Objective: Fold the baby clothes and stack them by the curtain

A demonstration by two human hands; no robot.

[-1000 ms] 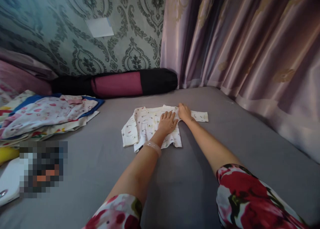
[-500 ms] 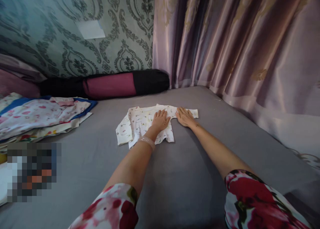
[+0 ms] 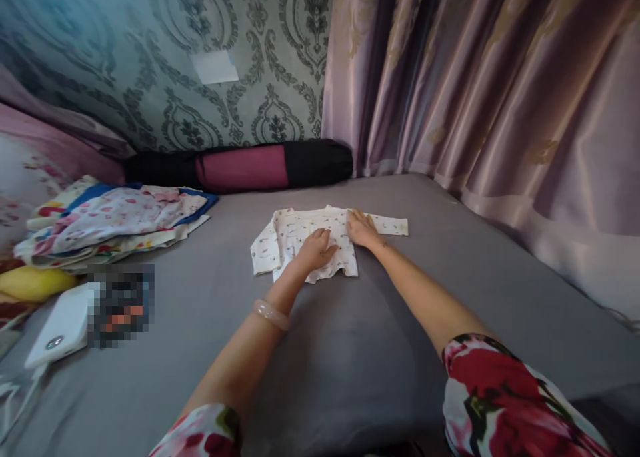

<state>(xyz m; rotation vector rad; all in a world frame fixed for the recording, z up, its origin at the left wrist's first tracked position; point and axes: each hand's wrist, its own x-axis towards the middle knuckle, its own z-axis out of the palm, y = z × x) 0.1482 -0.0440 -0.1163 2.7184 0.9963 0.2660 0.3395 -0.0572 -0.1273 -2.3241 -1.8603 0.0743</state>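
Observation:
A small white long-sleeved baby shirt with a tiny print lies spread on the grey bedsheet. Its right-hand sleeve points straight out to the side, while the left-hand one angles down. My left hand rests on the shirt's front, fingers stretched and thumb apart. Near the shoulder where the right-hand sleeve begins, my right hand lies flat on the cloth with its fingers extended. Part of the shirt's middle and sleeve is hidden beneath my hands.
Folded children's clothes are piled at the left. Closer stand a white power bank with a cable, a yellow item and a blurred-out object. A black and maroon bolster-shaped bag lies along the wall; curtains hang at right.
My right hand has slid left from the sleeve to the shoulder area. My left hand has moved slightly down the shirt front. The view has turned left, showing more of the power bank.

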